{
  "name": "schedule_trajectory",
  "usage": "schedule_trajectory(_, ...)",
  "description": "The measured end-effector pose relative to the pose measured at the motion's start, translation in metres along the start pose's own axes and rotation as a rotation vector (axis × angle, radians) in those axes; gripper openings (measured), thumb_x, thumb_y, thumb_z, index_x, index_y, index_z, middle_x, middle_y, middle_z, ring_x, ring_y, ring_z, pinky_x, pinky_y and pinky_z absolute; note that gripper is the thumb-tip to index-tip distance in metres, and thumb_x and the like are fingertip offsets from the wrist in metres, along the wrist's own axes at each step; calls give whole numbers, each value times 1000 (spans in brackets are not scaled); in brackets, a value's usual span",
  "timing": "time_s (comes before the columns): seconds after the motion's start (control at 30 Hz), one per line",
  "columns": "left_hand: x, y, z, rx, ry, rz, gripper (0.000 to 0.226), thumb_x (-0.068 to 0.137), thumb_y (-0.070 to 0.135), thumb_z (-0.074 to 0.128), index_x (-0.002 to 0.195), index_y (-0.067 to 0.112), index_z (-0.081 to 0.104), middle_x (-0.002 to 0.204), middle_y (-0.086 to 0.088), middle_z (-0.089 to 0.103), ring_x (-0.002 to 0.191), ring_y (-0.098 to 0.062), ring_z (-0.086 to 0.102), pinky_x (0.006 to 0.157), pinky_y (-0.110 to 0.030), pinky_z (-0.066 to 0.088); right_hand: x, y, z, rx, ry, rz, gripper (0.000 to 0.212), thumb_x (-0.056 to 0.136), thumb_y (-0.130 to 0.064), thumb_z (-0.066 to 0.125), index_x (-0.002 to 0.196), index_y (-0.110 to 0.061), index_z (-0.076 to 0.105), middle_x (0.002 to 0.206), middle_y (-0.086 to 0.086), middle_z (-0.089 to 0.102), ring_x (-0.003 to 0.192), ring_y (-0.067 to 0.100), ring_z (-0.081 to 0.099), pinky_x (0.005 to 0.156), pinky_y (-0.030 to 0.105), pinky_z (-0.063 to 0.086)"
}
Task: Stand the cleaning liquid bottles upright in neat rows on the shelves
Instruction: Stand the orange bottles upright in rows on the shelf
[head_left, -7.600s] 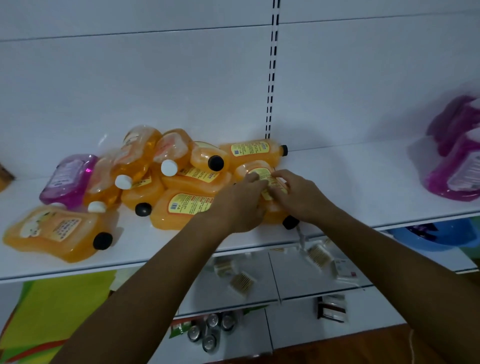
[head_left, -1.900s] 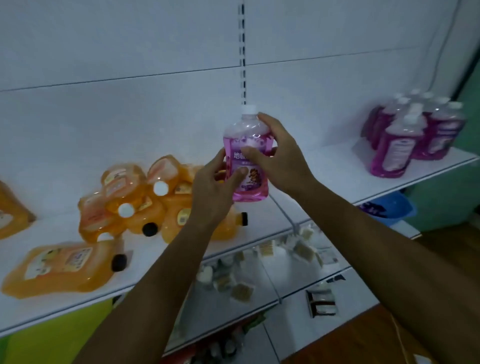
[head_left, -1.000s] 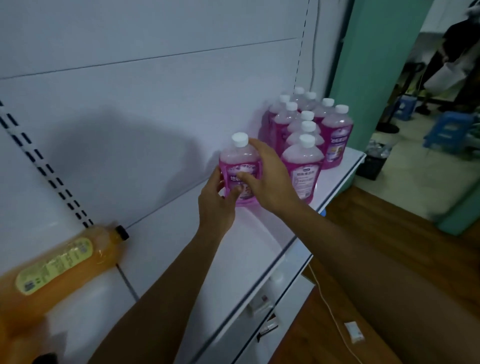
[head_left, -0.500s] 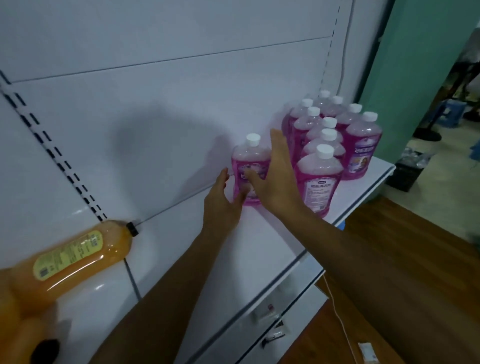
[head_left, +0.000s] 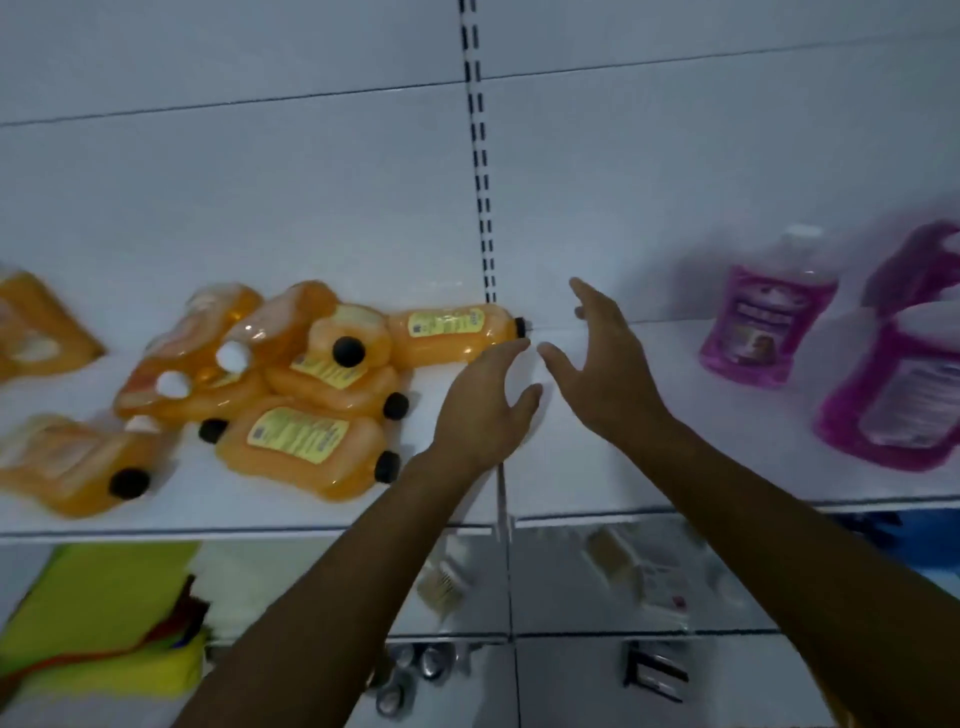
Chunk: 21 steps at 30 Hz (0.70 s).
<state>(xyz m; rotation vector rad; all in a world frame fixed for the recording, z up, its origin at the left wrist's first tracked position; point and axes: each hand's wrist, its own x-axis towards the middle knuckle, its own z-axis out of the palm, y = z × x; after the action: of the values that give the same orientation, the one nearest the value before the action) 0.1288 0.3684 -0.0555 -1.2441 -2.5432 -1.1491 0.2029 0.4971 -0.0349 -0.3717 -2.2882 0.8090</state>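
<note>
Both hands, left hand (head_left: 480, 405) and right hand (head_left: 605, 364), are spread wide, nothing held; pink bottles (head_left: 769, 322) right of them are stood up, orange bottles (head_left: 306, 395) left of them are still toppled.

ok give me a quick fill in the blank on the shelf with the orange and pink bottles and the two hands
1. The orange bottles lie in a heap, none standing ____.
2. The pink bottles stand on the ____ side of the shelf.
3. The left hand and right hand are both ____ and hold nothing.
4. The orange bottle against the back wall has a ____ cap.

Missing words: upright; right; open; black
</note>
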Motion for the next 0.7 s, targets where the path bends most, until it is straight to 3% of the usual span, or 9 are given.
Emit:
schedule_trajectory(0.23,-42,-35,-67,132,151,-25,44,90,22,64,132,10,54,129,-7,60,116,-23,55,94,-29,42,-4,-35,52,99,-188,-48,64,89,-25,67,144,-13,37,145,7,44,128,23,47,103,38,44)
schedule_trajectory(0.37,-37,-51,-94,193,260,-7,47,85,13,67,130,9,55,132,-8,58,122,-23,52,102,-37,45,3,-48,74,54,-258,-78,67,88,-25,69,145,-15,36,146,6,42,133,22,41,104,35,39)
schedule_trajectory(0.5,-27,-73,-113,259,337,-21,51,81,11,68,131,14,55,143,-6,48,132,-22,40,107,-32,35,19,-61,100,-2,-301,-126,70,86,-27,71,146,-16,35,147,4,43,135,21,39,104,30,35)
schedule_trajectory(0.7,-14,-108,-132,226,218,-97,66,82,4,63,143,17,41,152,-4,37,140,-22,33,109,-29,29,43,-87,144,4,-326,-213,71,85,-27,72,144,-12,36,140,8,48,129,24,45,103,43,44)
